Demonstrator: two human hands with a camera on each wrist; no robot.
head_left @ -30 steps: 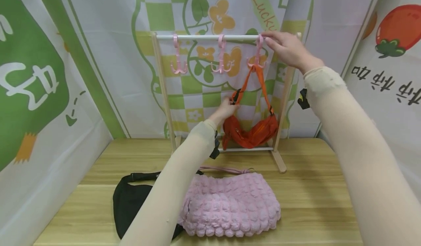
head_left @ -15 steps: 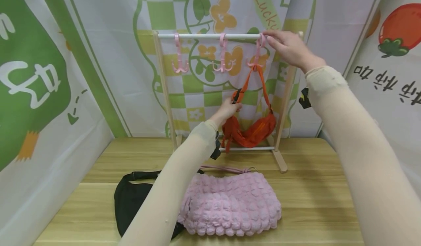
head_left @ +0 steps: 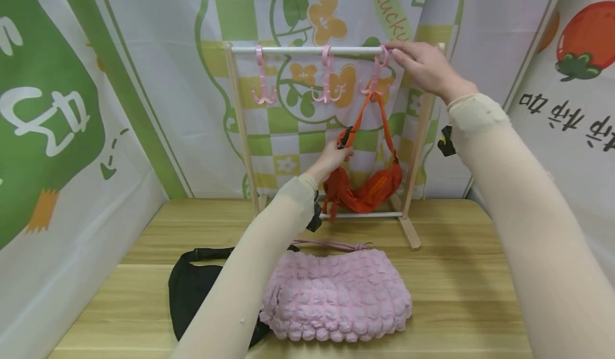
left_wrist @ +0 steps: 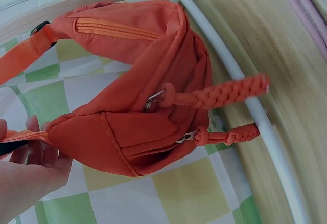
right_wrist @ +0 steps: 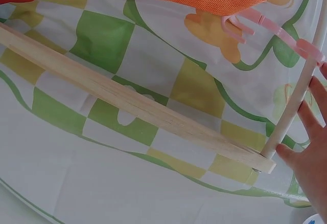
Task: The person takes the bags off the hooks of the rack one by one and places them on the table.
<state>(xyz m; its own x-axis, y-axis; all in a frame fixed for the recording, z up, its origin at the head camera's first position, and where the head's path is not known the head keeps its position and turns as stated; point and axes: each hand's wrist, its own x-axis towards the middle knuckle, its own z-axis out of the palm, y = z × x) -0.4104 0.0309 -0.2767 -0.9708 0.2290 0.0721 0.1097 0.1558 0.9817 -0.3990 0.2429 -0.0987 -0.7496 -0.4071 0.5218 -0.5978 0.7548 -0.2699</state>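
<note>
An orange waist bag [head_left: 372,190] hangs by its strap from the rightmost pink hook [head_left: 373,76] on the rack's white rod [head_left: 293,50]. My left hand [head_left: 331,160] holds the bag's strap by the black buckle [head_left: 345,137], at the bag's left end. Seen from the left wrist, the bag [left_wrist: 153,96] shows zips and braided pulls. Up at the rod, my right hand [head_left: 429,70] rests its fairly straight fingers beside that hook's top. In the right wrist view its fingertips [right_wrist: 308,114] touch the rod and the thumb lies against it.
Two more pink hooks, a middle one [head_left: 328,76] and a left one [head_left: 262,76], hang along the rod. A puffy pink bag [head_left: 336,297] and a black bag [head_left: 192,295] lie on the wooden table [head_left: 456,284] in front of the rack. Printed cloth hangs behind.
The orange bag's body has shifted slightly left, and its hook leans a little more. Both hands keep their places on the strap and rod. The head view has tilted slightly.
</note>
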